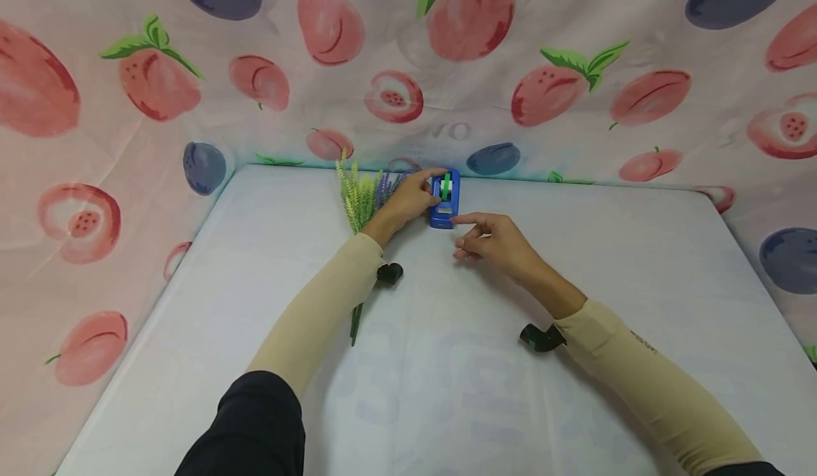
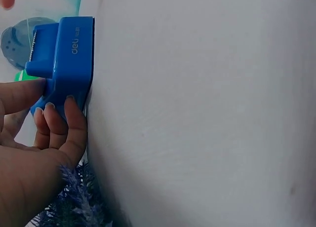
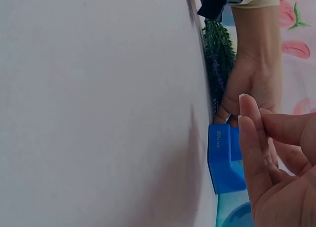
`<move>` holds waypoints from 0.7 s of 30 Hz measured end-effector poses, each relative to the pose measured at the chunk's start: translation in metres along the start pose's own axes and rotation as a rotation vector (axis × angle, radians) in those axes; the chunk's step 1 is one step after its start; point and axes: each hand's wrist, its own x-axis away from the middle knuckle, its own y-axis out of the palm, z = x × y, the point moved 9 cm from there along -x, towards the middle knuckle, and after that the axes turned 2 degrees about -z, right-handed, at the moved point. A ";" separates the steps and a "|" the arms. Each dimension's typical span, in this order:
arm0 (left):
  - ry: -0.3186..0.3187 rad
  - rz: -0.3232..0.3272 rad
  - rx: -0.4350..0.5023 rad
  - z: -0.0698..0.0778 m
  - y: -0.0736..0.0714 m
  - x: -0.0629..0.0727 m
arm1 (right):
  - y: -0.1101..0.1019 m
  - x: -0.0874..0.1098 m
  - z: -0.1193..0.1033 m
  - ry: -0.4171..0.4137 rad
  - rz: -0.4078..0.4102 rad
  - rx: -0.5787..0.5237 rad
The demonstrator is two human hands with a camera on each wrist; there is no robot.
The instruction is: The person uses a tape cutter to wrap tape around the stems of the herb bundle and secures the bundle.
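Two black sleeves are seen nearest, the left one (image 1: pixel 255 426) wide in the lower part of the head view, the right one (image 1: pixel 747 469) cut off by its bottom edge. Farther along, both forearms are covered by beige sleeves (image 1: pixel 319 313), and a small black device is worn at each wrist, the left one (image 1: pixel 390 274) and the right one (image 1: pixel 539 338) both seen against the white table (image 1: pixel 447 369). Dark green stems (image 1: pixel 355 323) are laid on the tabletop, partly covered by the left forearm.

Beyond the wrists, the right hand (image 1: pixel 501 238) is held just beside the near end of a blue tape dispenser (image 1: pixel 442 219). Its index finger is extended toward the dispenser, and the thumb is pressed against another finger; whether anything thin is pinched there cannot be told.

The dispenser is stood upright at the far edge of the table, its length pointed toward the person. A serrated cutter (image 2: pixel 33 47) is carried at its near end, "deli" is printed on the blue casing, and a green tape roll (image 1: pixel 446 187) is seated behind. It is gripped by the left hand (image 1: pixel 408 199), whose fingers are bent against its side and over the roll area.

Yellow-green flower spikes (image 1: pixel 359 196) and purple sprigs (image 1: pixel 386 189) are spread beside that hand. Farthest away, a pink cloth (image 1: pixel 396 36) printed with fruit is hung behind the table.
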 end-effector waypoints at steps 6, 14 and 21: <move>0.016 -0.014 -0.010 0.001 -0.001 -0.001 | 0.004 0.003 -0.003 0.012 -0.010 -0.034; 0.018 -0.030 0.004 0.002 -0.001 -0.002 | 0.007 0.006 -0.003 0.015 -0.021 -0.080; 0.006 -0.033 -0.002 0.001 0.000 -0.004 | 0.007 0.008 0.000 0.030 -0.008 -0.114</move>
